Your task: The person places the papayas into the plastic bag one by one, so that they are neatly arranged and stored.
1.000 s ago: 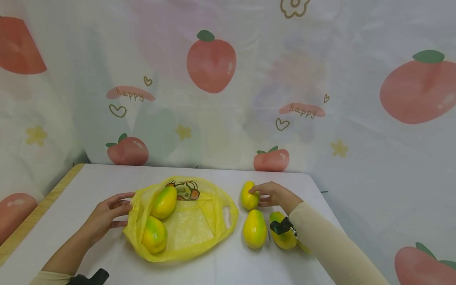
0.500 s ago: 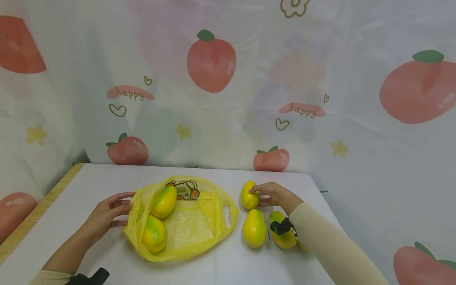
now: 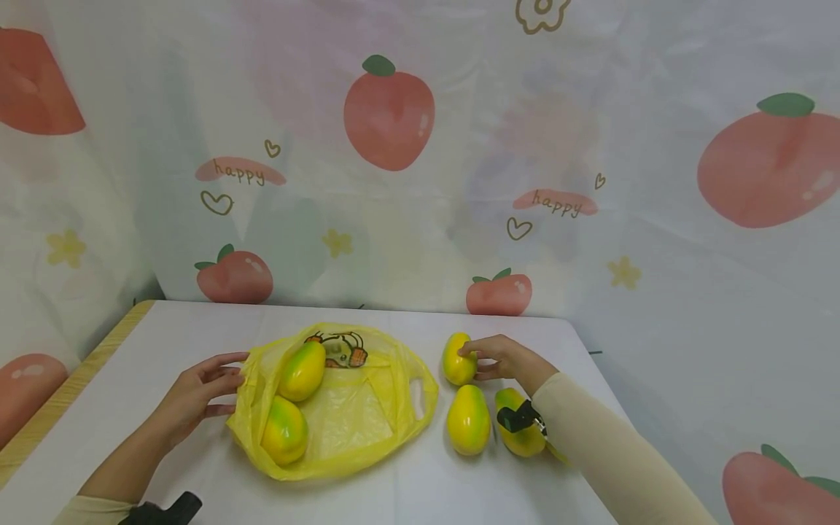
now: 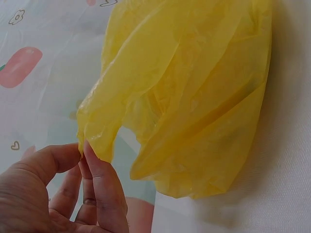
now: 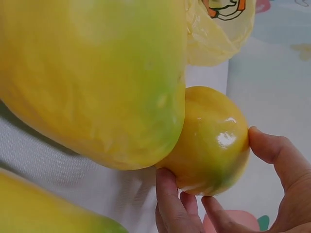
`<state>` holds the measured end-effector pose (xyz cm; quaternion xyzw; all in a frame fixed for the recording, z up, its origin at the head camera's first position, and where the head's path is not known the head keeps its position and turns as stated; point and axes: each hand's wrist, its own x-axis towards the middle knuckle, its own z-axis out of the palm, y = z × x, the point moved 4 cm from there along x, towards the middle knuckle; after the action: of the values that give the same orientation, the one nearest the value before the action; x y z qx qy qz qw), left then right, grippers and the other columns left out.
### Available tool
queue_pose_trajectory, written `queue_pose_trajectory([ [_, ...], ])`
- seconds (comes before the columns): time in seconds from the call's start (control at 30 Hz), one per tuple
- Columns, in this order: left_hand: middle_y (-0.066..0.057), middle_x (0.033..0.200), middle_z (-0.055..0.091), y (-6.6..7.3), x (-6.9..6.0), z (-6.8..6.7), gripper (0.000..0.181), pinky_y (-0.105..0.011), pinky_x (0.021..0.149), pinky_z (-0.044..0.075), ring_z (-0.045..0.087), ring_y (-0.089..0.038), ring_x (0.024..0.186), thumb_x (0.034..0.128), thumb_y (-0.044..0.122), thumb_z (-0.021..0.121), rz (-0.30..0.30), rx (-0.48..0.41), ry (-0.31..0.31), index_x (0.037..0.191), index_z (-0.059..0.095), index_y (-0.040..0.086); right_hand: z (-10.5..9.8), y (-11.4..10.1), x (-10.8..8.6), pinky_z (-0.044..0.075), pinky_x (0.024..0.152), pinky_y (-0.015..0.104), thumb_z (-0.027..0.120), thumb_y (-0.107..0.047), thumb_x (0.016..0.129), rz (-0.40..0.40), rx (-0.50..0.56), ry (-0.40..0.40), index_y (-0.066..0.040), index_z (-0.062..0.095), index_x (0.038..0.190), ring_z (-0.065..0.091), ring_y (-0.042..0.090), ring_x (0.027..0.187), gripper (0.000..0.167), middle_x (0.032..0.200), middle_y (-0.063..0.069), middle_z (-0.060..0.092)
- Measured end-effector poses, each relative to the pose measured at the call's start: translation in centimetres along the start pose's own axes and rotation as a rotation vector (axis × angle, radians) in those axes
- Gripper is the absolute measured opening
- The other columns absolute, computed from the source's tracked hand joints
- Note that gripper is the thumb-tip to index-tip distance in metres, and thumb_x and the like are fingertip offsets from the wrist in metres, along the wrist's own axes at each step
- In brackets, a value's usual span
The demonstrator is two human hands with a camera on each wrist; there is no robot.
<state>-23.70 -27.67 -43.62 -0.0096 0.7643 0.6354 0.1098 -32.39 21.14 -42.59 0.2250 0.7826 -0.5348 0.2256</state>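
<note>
left hand point(image 3: 192, 397): thumb and fingertips pinch the edge of the yellow bag point(image 3: 328, 468) at its left side; the other fingers are loosely bent. right hand point(image 3: 510, 359): thumb on one side and fingers on the other, clamped on the far fruit point(image 3: 457, 361), which sits on the white cloth point(image 3: 420, 496) to the right of the bag. the hands are well apart, with the bag between them

partly obscured: the near right fruit point(image 3: 529, 443) is crossed by a black wrist mount point(image 3: 517, 417) and by the right sleeve point(image 3: 604, 445). a further yellow sliver beside that sleeve may be another fruit, though the view is too poor to confirm it. in the right wrist view a large nearer fruit covers part of the gripped one, and whether the two touch cannot be told. in the left wrist view the bag wall conceals its contents

container: the bag lies with its mouth spread wide and holds two fruits, an upper one point(image 3: 303, 370) and a lower one point(image 3: 285, 432), both against its left side. a cartoon print point(image 3: 340, 351) shows on its back wall. the middle fruit point(image 3: 469, 421) stands outside, just in front of the gripped fruit
</note>
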Motion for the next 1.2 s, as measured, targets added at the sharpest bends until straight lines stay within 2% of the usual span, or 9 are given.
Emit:
queue_pose_trajectory([
  [0.37,0.01,0.106,0.06,0.1,-0.1,-0.1,0.047,-0.033,0.08,0.06,0.064,-0.005,0.092,0.096,0.031,0.064,-0.005,-0.019,0.005,0.14,0.051,0.018,-0.2,-0.6,-0.2,0.054,0.096,0.043,0.073,-0.02,0.087,-0.029,-0.025,-0.016,0.001,0.042,0.141,0.052,0.041,0.118,0.065,0.145,0.027,0.036],
  [0.67,0.01,0.106,0.059,0.2,-0.1,-0.1,0.052,-0.032,0.08,0.06,0.064,-0.004,0.091,0.096,0.031,0.064,-0.011,-0.01,-0.001,0.142,0.048,0.015,0.0,-1.4,-1.0,0.056,0.092,0.043,0.073,-0.018,0.086,-0.047,0.01,-0.043,0.002,0.039,0.143,0.051,0.042,0.119,0.069,0.148,0.028,0.034],
  [0.9,0.011,0.106,0.06,0.3,-0.1,0.0,0.051,-0.032,0.079,0.06,0.064,-0.004,0.091,0.0967,0.03,0.063,-0.002,-0.013,-0.007,0.143,0.047,0.013,0.4,-1.9,-1.8,0.055,0.094,0.045,0.072,-0.016,0.086,-0.069,0.035,-0.087,0.002,0.037,0.144,0.051,0.043,0.12,0.071,0.149,0.028,0.033],
  [1.2,0.01,0.107,0.059,0.4,-0.1,-0.1,0.045,-0.032,0.08,0.06,0.064,-0.004,0.092,0.0963,0.031,0.064,0.001,-0.018,-0.004,0.139,0.052,0.02,1.7,-2.7,-3.2,0.054,0.094,0.045,0.069,-0.015,0.089,-0.096,0.016,-0.146,0.001,0.047,0.139,0.052,0.042,0.121,0.057,0.147,0.024,0.038],
])
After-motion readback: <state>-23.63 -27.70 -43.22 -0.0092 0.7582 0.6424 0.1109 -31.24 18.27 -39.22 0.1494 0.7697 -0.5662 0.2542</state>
